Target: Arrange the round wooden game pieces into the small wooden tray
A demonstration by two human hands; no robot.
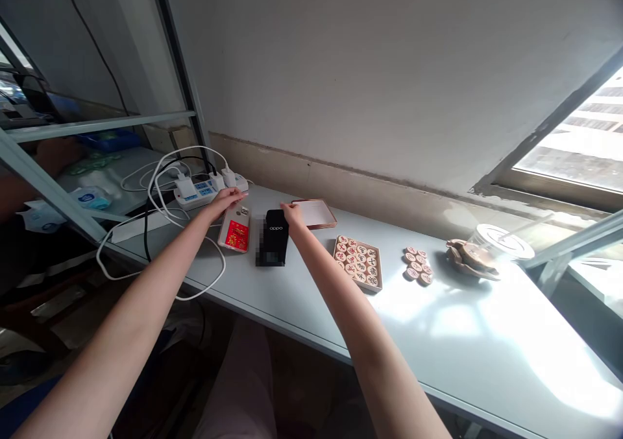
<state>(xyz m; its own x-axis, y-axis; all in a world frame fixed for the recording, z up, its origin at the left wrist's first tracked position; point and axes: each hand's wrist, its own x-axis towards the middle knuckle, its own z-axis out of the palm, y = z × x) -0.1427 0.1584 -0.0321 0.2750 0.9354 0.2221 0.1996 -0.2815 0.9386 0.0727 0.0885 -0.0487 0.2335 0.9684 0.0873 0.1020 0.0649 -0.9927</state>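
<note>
both out: left hand (226,200) flat on pale phone (235,230), right hand (293,216) pinching black phone (273,239).

"oppo", pale letters near the top of the black phone (273,239) on the table (462,335). The round game pieces (357,262) carry characters too small to read.

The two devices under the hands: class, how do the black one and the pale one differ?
The black device is dark with white lettering; the pale device carries a red patch. The right hand touches the black device, the left hand the pale device. Both lie flat on the table.
</note>
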